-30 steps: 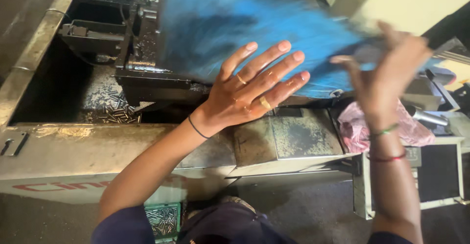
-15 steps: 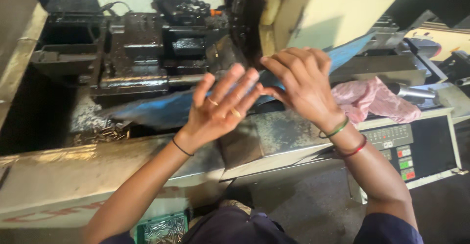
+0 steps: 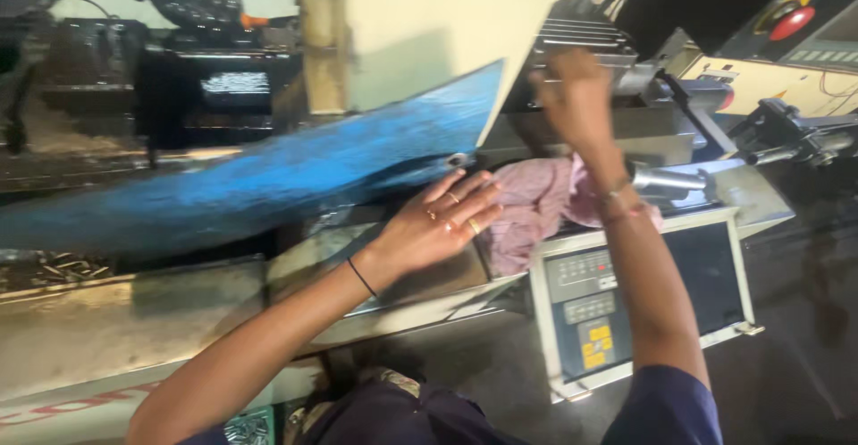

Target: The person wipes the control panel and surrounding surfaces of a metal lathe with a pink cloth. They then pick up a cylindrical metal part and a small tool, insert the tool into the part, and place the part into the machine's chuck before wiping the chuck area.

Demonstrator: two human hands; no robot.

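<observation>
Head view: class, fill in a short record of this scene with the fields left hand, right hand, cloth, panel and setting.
left hand: left hand spread flat by the edge of the large blue sheet
right hand: right hand raised at the machine, blurred
cloth: crumpled pink cloth between the hands
panel: grey button control panel below the cloth
setting: dark metal machine tool
</observation>
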